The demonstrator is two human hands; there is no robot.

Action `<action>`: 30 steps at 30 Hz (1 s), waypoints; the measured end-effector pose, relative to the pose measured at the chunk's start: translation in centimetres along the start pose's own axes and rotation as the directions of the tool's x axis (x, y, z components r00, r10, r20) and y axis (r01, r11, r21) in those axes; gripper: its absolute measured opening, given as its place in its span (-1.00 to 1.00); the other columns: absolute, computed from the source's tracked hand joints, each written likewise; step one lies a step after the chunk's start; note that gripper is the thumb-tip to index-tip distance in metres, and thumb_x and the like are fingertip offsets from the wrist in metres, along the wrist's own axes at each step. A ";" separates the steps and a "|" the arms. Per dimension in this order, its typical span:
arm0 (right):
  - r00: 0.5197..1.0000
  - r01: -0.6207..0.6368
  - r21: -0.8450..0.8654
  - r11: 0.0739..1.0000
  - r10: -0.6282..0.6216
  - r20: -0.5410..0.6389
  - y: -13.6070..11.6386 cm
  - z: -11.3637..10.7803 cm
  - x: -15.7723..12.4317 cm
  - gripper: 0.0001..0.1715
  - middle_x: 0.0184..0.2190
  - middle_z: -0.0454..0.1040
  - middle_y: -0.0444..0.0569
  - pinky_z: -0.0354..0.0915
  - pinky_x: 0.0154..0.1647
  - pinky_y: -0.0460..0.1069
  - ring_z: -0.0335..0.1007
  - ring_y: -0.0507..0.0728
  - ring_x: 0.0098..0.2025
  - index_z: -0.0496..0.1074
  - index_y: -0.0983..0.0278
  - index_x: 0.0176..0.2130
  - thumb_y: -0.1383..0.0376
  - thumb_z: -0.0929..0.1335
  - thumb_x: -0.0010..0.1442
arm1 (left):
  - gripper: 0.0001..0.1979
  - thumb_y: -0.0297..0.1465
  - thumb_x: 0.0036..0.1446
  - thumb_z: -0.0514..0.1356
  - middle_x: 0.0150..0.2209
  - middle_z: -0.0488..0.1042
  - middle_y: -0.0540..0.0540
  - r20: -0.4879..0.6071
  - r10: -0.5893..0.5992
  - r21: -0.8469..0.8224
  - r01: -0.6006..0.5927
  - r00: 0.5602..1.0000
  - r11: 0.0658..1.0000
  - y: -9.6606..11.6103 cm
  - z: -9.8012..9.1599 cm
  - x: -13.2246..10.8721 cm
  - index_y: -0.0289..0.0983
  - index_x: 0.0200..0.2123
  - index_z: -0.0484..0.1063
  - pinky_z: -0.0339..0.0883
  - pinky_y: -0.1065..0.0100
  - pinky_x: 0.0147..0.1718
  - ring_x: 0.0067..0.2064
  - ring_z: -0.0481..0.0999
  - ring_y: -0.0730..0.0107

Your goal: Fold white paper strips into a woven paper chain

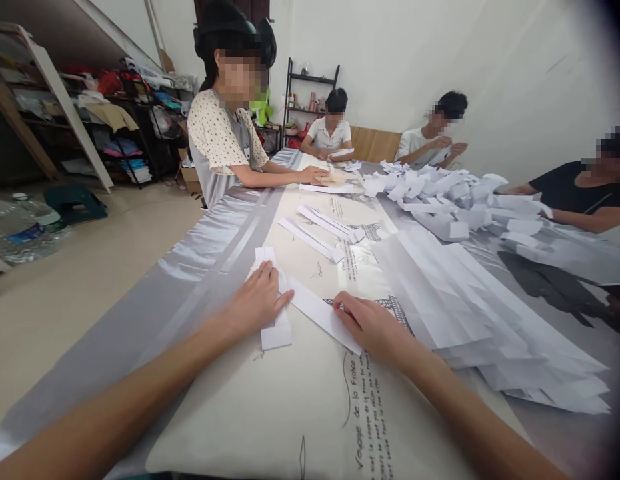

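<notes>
Two white paper pieces lie crossed in front of me on the cream printed tablecloth. My left hand (pixel 257 297) lies over the upright strip (pixel 277 333), fingers flat on it and thumb spread toward the slanted one. The slanted folded paper strip (pixel 317 310) runs from under my left hand down to the right. Its right end is with my right hand (pixel 363 320), whose thumb and fingers are curled in a pinch at its edge. Just beyond my hands, two finished-looking narrow folded strips (pixel 313 240) lie side by side.
To the right, large white sheets (pixel 455 300) are fanned in a stack. Behind them rises a heap of folded paper pieces (pixel 440 193). Several people sit or stand around the table handling paper. Plastic bottles (pixel 27 223) and a green stool (pixel 75 203) are on the left floor.
</notes>
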State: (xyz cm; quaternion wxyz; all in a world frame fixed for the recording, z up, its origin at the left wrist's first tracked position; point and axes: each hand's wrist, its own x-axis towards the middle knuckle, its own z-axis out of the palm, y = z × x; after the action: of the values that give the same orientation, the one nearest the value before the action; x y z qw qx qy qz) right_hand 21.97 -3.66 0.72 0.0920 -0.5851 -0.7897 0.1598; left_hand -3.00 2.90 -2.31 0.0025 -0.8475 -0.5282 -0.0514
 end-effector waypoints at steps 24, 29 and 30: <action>0.951 0.306 0.062 0.950 -0.303 -0.058 -0.2 0.4 -0.3 -0.60 -0.10 0.50 -0.02 0.35 -0.32 0.00 0.41 0.02 -0.41 0.46 0.14 0.14 0.32 0.20 0.44 | -0.61 -0.26 0.41 0.01 0.25 0.35 -0.37 -0.117 -0.020 -0.166 0.001 0.993 0.986 -1.7 0.2 0.7 -0.37 0.16 0.30 0.21 0.09 0.23 0.30 0.32 0.02; 0.950 0.310 0.073 0.948 -0.307 -0.055 -0.3 0.3 -0.4 -0.63 -0.10 0.49 -0.03 0.35 -0.30 0.00 0.42 0.02 -0.39 0.49 0.15 0.08 0.32 0.20 0.44 | -0.70 -0.37 0.39 -0.02 0.17 0.40 -0.35 -0.210 -0.065 -0.113 0.041 0.976 0.993 -4.8 0.7 1.8 -0.35 0.06 0.35 0.25 -0.01 0.18 0.23 0.35 -0.02; 0.949 0.313 0.072 0.947 -0.310 -0.050 -0.3 0.3 -0.4 -0.64 -0.10 0.49 -0.03 0.35 -0.30 0.00 0.41 0.02 -0.39 0.48 0.15 0.09 0.32 0.21 0.44 | -0.70 -0.36 0.39 -0.01 0.17 0.40 -0.34 -0.228 -0.074 -0.106 0.051 0.971 0.993 -5.1 0.7 1.9 -0.34 0.07 0.35 0.24 -0.03 0.19 0.23 0.34 -0.03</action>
State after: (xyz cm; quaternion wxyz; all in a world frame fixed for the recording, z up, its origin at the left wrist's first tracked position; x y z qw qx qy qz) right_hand 21.68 -4.21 0.53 0.1542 -0.4521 -0.8632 0.1631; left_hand -6.67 6.91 -3.11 0.0203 -0.8179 -0.5474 -0.1760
